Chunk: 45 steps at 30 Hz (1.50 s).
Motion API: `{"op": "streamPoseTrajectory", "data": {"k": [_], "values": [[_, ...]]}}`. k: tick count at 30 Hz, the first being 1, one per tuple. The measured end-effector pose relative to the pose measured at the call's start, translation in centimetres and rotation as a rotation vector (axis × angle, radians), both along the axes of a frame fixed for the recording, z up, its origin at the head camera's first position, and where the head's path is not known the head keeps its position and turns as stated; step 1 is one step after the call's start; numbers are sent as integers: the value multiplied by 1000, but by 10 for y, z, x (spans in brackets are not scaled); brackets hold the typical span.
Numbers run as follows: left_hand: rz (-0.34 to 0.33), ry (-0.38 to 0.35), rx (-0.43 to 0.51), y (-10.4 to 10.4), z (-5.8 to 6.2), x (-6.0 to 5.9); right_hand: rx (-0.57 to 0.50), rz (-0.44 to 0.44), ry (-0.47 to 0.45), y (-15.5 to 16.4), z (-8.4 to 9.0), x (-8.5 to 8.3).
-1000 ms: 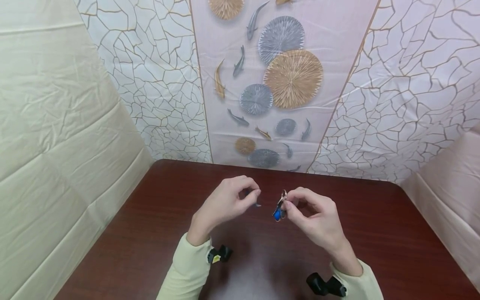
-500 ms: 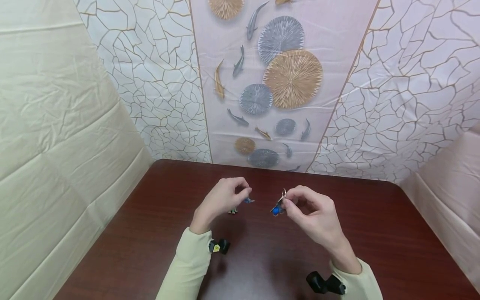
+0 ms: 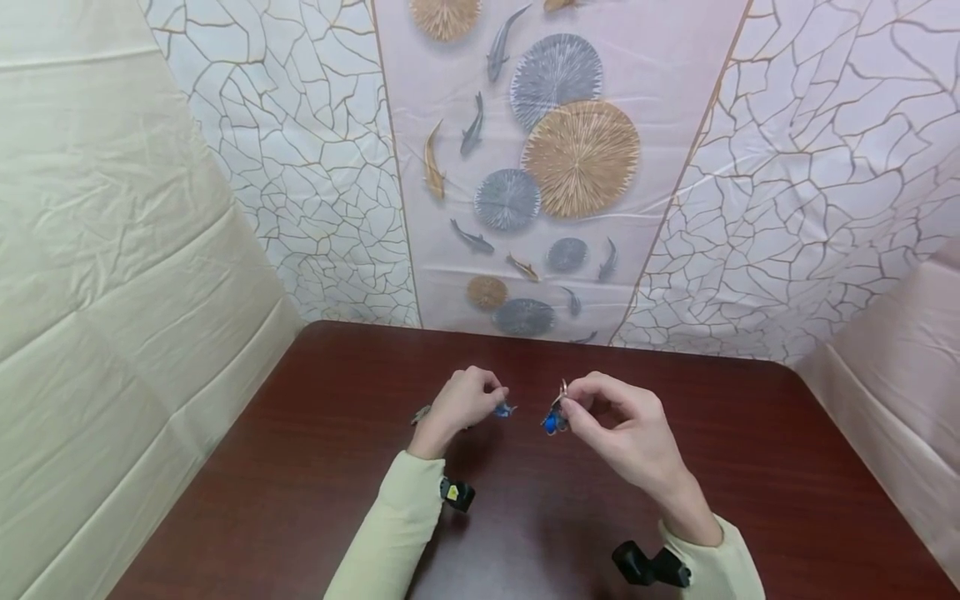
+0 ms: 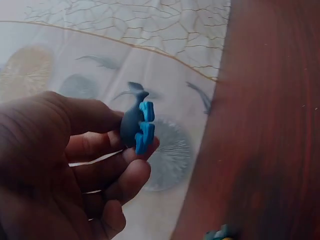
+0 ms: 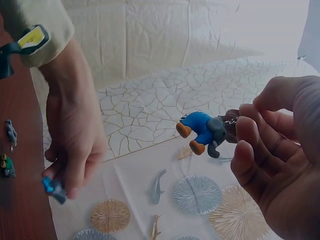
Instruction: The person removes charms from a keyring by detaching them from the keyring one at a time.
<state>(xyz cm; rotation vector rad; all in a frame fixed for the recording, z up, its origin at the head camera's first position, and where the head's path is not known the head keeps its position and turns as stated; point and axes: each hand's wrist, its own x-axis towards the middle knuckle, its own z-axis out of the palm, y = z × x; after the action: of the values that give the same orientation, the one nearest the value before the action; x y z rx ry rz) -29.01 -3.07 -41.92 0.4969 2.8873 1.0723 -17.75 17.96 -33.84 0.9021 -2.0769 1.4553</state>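
Note:
My left hand [image 3: 465, 398] pinches a small grey figurine [image 4: 132, 122] with bright blue parts along one side and a tail-like end. It hangs above the table, just left of my right hand [image 3: 622, 417]. Between right thumb and fingers I grip an elephant keychain [image 5: 202, 127] with blue clothing and orange feet. Its metal ring [image 3: 564, 390] sticks up at my fingertips in the head view. The two held pieces are apart. Part of the elephant's head is hidden behind my fingers in the right wrist view.
On the dark red-brown table [image 3: 337, 500] lie a grey figurine [image 5: 11, 132] and a green-and-yellow one [image 5: 7, 166], near my left arm. Patterned cloth [image 3: 322, 167] hangs behind the table's far edge. Pale cloth [image 3: 112, 292] covers the left side.
My left hand shifts left with its figurine, then slightly back right and lower. A grey piece now shows beside the left wrist. The right hand stays nearly in place with the elephant keychain.

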Motion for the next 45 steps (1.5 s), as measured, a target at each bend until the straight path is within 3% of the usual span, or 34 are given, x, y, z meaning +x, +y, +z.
{"op": "streamPoseTrajectory", "data": {"k": [14,25,38,45], "values": [[47,-133,-102,13,-28,-9,51,1,-34,2,1,-1],[24,-147,-148,10,-39,-11,60,16,40,3,2,0],[-3,-162,-174,8,-40,-13,77,-27,8,9,4,-2],[-9,-123,-142,4,-29,-9,85,-31,3,9,4,-2]]}}
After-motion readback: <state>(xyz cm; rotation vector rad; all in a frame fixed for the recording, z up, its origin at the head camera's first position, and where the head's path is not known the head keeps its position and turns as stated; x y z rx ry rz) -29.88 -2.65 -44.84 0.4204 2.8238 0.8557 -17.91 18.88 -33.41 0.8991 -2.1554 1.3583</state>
